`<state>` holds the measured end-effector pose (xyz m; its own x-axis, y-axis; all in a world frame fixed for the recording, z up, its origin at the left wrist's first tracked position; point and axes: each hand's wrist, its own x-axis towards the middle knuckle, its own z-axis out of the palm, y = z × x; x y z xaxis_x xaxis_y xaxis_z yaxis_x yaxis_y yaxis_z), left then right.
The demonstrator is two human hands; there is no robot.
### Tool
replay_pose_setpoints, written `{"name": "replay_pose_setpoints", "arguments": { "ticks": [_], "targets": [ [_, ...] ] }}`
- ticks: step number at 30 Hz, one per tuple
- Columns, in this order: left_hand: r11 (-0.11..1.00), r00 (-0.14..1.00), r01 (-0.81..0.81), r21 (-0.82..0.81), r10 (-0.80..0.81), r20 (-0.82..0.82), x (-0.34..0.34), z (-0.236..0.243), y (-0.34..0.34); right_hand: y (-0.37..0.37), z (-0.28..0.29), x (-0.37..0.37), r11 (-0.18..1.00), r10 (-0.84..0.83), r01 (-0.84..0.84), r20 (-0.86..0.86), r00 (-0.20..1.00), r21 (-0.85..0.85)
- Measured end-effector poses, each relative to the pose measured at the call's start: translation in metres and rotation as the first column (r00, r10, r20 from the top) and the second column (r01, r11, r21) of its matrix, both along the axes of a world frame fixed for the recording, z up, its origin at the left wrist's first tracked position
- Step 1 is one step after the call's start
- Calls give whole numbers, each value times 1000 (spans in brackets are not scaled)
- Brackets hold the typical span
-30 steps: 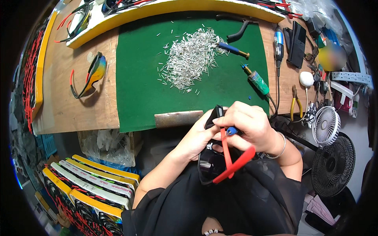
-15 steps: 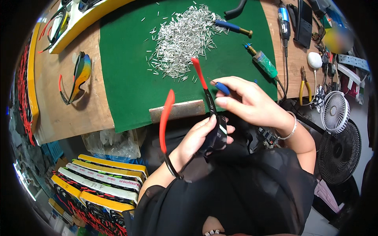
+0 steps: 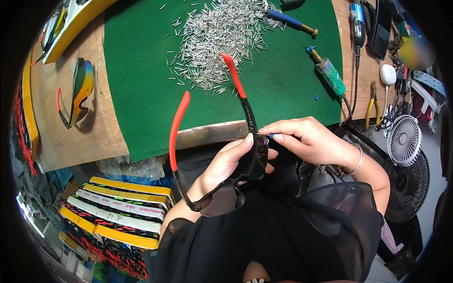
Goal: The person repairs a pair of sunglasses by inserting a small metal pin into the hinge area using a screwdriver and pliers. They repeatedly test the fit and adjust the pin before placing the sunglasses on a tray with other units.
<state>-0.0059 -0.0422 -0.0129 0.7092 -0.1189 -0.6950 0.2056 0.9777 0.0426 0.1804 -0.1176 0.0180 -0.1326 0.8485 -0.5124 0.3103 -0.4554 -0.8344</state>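
My left hand (image 3: 224,167) grips black sunglasses (image 3: 219,200) with red temple tips, both temples standing up toward the bench. My right hand (image 3: 311,141) pinches a small blue-handled screwdriver (image 3: 272,136), its thin shaft at the black temple near the hinge by my left thumb. Just beyond lies a perforated metal strip (image 3: 207,132) on the edge of the green mat (image 3: 137,94), which carries a heap of small silver pins (image 3: 212,42).
Rainbow-lens sunglasses (image 3: 80,92) lie at left near yellow-edged foam trays (image 3: 80,33). A blue tool (image 3: 290,19), green-handled tool (image 3: 330,75), pliers (image 3: 373,108), corded tool (image 3: 358,28) and fans (image 3: 403,137) are at right. Stacked trays (image 3: 113,212) sit low at left.
The sunglasses have swung round, their red tips now pointing away from me. My right hand first drew back from them, then came down with the screwdriver against the temple. The view has shifted.
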Motion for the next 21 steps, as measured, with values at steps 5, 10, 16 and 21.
{"name": "replay_pose_setpoints", "arguments": {
  "ticks": [5, 10, 16, 21],
  "targets": [
    [1000, 996, 22, -9, -21, 83, -3, -5, 3, 6, 5, 2, 997, 20, -19, 7, 1000, -71],
    [1000, 997, 16, -15, -14, 71, -1, -5, 2, 15, 18, -1, 957, 165, -248, 423, 891, 151],
    [994, 991, -32, -102, 44, 123, -1, -8, 2, 17, 21, -4, 815, 301, -533, 620, 725, 227],
    [992, 981, 10, -123, 14, 192, -2, -16, 3, 25, 23, -2, 721, 343, -647, 683, 645, 249]
  ]
}}
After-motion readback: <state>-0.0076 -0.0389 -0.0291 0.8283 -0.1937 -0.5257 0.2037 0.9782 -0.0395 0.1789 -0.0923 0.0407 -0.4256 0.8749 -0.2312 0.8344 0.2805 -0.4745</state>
